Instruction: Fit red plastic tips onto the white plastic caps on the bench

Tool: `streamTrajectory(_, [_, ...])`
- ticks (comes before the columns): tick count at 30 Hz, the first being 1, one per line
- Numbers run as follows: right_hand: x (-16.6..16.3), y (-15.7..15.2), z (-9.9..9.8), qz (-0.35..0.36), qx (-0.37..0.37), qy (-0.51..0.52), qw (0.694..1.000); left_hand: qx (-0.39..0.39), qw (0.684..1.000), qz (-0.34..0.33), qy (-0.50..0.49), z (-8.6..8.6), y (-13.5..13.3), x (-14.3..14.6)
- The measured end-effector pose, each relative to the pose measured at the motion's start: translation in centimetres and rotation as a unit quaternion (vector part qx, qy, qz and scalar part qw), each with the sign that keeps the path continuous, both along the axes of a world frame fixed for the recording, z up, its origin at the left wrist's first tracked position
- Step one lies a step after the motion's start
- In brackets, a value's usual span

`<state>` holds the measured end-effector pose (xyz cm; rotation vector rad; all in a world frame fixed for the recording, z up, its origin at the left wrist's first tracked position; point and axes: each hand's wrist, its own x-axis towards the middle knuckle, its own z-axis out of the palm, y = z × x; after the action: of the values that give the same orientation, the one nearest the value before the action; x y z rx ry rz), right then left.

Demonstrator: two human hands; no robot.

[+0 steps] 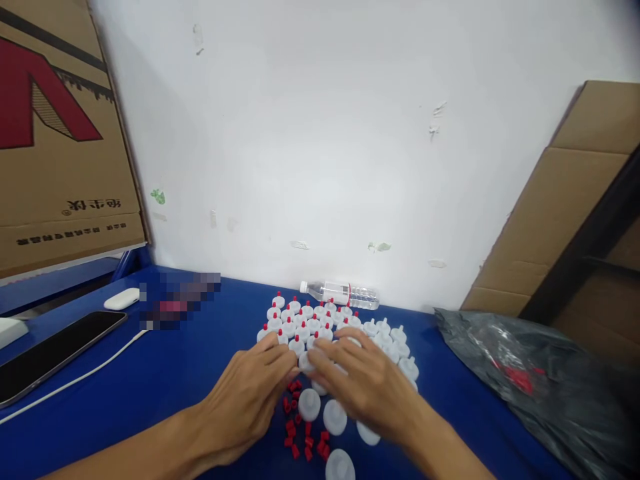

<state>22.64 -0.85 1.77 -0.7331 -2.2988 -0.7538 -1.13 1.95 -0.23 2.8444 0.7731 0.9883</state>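
My left hand (257, 387) is closed, its fingers bent together and their tips hidden from me. Beside it, my right hand (363, 377) curls over a white nozzle cap (307, 362), which sits between the two hands. Beyond my fingers stand many white nozzle caps with small red tips (301, 330), packed close together. To the right of these, white nozzle caps without red tips (409, 368) form another cluster. Loose red tips (291, 430) lie scattered below my hands. Several white caps (335, 417) rest flat-side up near my right wrist.
A clear plastic bottle (343, 294) lies against the wall. At left are a phone (60, 353), a white cable (95, 370) and a white case (122, 299). A grey plastic bag (545, 393) lies at right. Cardboard boxes (65, 180) flank the blue table (150, 380).
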Motion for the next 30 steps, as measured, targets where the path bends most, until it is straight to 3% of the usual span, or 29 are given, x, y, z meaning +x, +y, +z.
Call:
streamTrajectory(1, [1.3, 0.5, 0.2, -0.015, 0.014, -0.003, 1.000, -0.015, 1.000, 0.007, -0.013, 0.2, 0.0, -0.1])
streamTrajectory(3, [4.5, 1.6, 0.4, -0.106, -0.040, 0.054, 0.992, -0.043, 0.999, 0.022, -0.020, 0.8, -0.1, -0.2])
streamTrajectory(8, [11.7, 4.2, -0.7, -0.291, -0.095, 0.178, 0.935, -0.087, 0.994, 0.034, 0.063, 0.9, 0.0, 0.2])
streamTrajectory(13, [14.4, 4.9, -2.2, -0.382, -0.181, 0.184, 0.887, -0.107, 0.987, 0.058, 0.100, -0.1, 0.1, 0.4])
streamTrajectory(17, [15.3, 4.5, -2.0, -0.457, -0.236, 0.180, 0.839, -0.100, 0.989, 0.061, 0.095, -0.3, 0.4, 0.2])
streamTrajectory(23, [16.7, 4.0, -1.2, -0.500, -0.321, 0.165, 0.787, -0.114, 0.985, 0.073, 0.108, 0.0, 0.5, 0.3])
streamTrajectory(30, [17.7, 3.9, -0.7, -0.458, -0.410, 0.132, 0.777, -0.116, 0.982, 0.118, 0.094, -0.4, 1.4, 0.0])
